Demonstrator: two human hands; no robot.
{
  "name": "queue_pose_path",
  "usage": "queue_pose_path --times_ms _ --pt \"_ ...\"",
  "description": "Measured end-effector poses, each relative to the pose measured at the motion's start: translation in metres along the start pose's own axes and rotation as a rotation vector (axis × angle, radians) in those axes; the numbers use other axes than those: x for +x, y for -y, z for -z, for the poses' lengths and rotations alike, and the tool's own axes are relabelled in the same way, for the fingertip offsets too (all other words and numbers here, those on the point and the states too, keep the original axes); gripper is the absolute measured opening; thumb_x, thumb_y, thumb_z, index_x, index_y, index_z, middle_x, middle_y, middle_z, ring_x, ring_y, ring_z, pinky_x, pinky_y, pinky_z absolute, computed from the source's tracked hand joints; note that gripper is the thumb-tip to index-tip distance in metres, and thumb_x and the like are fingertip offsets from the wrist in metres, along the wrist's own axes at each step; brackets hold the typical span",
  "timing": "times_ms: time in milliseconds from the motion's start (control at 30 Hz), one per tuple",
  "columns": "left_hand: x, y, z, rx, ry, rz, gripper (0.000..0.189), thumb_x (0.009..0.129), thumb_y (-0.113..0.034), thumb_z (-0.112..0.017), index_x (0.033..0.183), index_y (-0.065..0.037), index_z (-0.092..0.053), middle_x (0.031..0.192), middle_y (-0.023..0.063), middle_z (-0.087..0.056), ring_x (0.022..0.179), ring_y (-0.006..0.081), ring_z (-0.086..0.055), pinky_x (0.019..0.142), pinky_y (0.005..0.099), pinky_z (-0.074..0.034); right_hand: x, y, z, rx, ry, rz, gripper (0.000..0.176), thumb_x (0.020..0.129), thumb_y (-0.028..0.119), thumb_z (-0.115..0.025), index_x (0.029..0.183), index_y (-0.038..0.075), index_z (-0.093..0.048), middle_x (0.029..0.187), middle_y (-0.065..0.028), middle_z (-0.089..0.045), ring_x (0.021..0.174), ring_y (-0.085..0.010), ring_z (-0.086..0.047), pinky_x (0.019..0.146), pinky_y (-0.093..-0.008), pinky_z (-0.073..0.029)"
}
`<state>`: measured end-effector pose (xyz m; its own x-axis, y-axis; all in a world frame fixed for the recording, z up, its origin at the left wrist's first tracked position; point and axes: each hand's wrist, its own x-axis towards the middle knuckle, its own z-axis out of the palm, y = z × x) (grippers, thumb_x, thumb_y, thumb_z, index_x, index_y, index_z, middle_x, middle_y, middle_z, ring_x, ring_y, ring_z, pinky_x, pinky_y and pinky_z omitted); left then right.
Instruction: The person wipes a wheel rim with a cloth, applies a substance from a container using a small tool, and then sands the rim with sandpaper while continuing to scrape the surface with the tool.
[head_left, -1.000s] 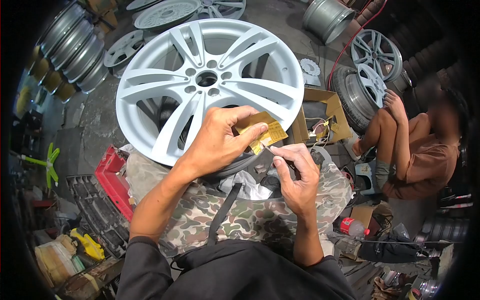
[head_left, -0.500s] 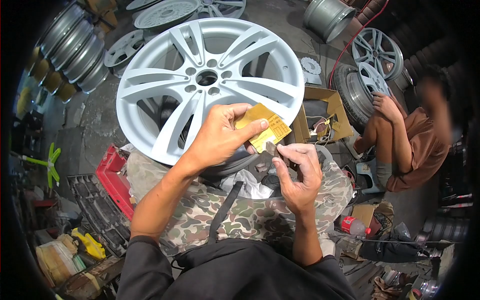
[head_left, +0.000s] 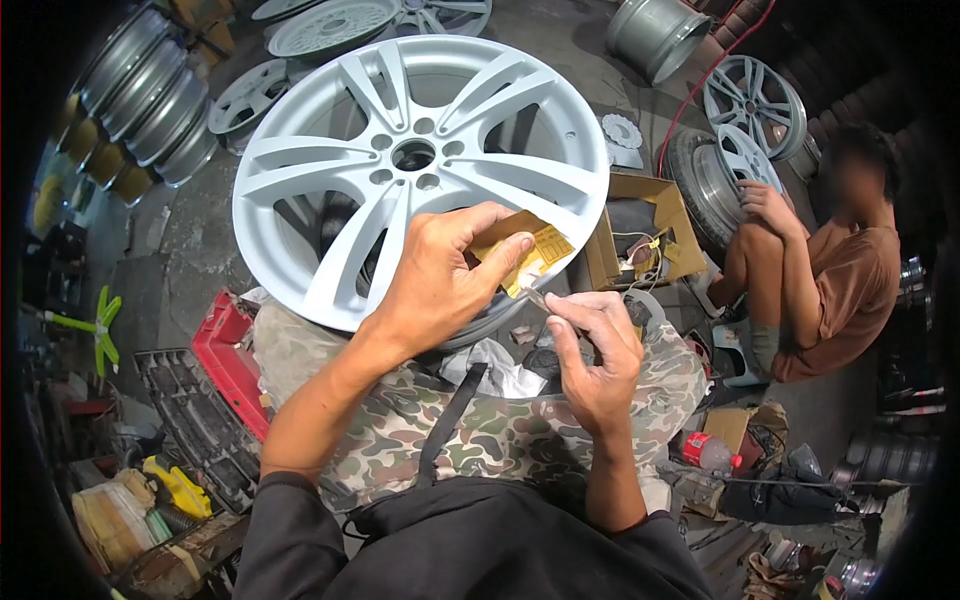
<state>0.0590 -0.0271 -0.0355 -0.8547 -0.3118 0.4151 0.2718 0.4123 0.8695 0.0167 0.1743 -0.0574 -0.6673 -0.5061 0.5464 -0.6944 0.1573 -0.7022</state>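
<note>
My left hand pinches a folded yellow printed sheet between thumb and fingers, above the lower right rim of a large light-grey wheel. Between the thumb and fingers of my right hand is a small dark flat piece. Its tip is close to the sheet's lower edge; whether they touch I cannot tell. The wheel lies face up in front of my knees.
A person sits at the right beside a tyre. An open cardboard box stands right of the wheel. Stacked rims are at upper left, a red part at left, a bottle at lower right.
The yellow sheet has tilted, showing more of its darker side. The dark piece in my right hand has turned and shifted slightly left. The other person's head and torso have moved.
</note>
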Motion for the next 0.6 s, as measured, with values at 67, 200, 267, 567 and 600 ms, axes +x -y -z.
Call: queue_pose_path --times_ms 67,200,267,567,600 --pt "-0.0014 -0.0006 0.0000 0.006 -0.007 0.011 0.020 0.092 -0.010 -0.072 0.105 0.005 -0.072 0.083 0.0188 -0.074 0.067 0.0164 -0.071 0.058 0.0303 -0.054 0.0000 0.0000 0.0040 -0.007 -0.032 -0.038 0.024 0.085 -0.007 -0.073 0.108 0.001 -0.074 0.097 -0.0120 -0.068 0.083 -0.0204 -0.066 0.072 -0.0305 -0.053" --pt "-0.0003 -0.0025 -0.0009 0.013 0.014 0.008 0.019 0.092 -0.010 -0.072 0.105 0.004 -0.072 0.082 0.0180 -0.074 0.067 0.0163 -0.071 0.058 0.0299 -0.053 0.0045 0.0051 0.0017 0.031 0.016 -0.045 0.024 0.085 -0.007 -0.073 0.108 0.001 -0.074 0.096 -0.0115 -0.067 0.081 -0.0190 -0.065 0.069 -0.0296 -0.052" --pt "-0.0001 -0.0017 0.0010 0.015 0.017 0.005 0.019 0.092 -0.010 -0.072 0.105 0.004 -0.072 0.082 0.0178 -0.074 0.066 0.0161 -0.071 0.057 0.0298 -0.053 0.0047 0.0028 0.0024 0.036 0.026 -0.021 0.023 0.086 -0.007 -0.072 0.108 0.001 -0.074 0.096 -0.0111 -0.067 0.080 -0.0184 -0.065 0.068 -0.0292 -0.052" --pt "-0.0008 0.0021 -0.0003 0.014 0.005 0.003 0.019 0.093 -0.010 -0.072 0.104 0.004 -0.072 0.079 0.0173 -0.073 0.062 0.0152 -0.068 0.055 0.0297 -0.051 0.0068 -0.0008 0.0048 0.040 -0.034 -0.076 0.021 0.088 -0.006 -0.070 0.108 0.001 -0.075 0.094 -0.0101 -0.066 0.076 -0.0162 -0.063 0.068 -0.0282 -0.051" --pt "-0.0007 0.0021 -0.0002 0.011 0.012 0.005 0.019 0.093 -0.010 -0.072 0.104 0.004 -0.072 0.079 0.0173 -0.073 0.063 0.0150 -0.069 0.056 0.0296 -0.051 0.0069 -0.0007 0.0047 0.040 -0.032 -0.078 0.021 0.088 -0.006 -0.070 0.108 0.001 -0.075 0.094 -0.0101 -0.066 0.076 -0.0162 -0.063 0.068 -0.0282 -0.051"
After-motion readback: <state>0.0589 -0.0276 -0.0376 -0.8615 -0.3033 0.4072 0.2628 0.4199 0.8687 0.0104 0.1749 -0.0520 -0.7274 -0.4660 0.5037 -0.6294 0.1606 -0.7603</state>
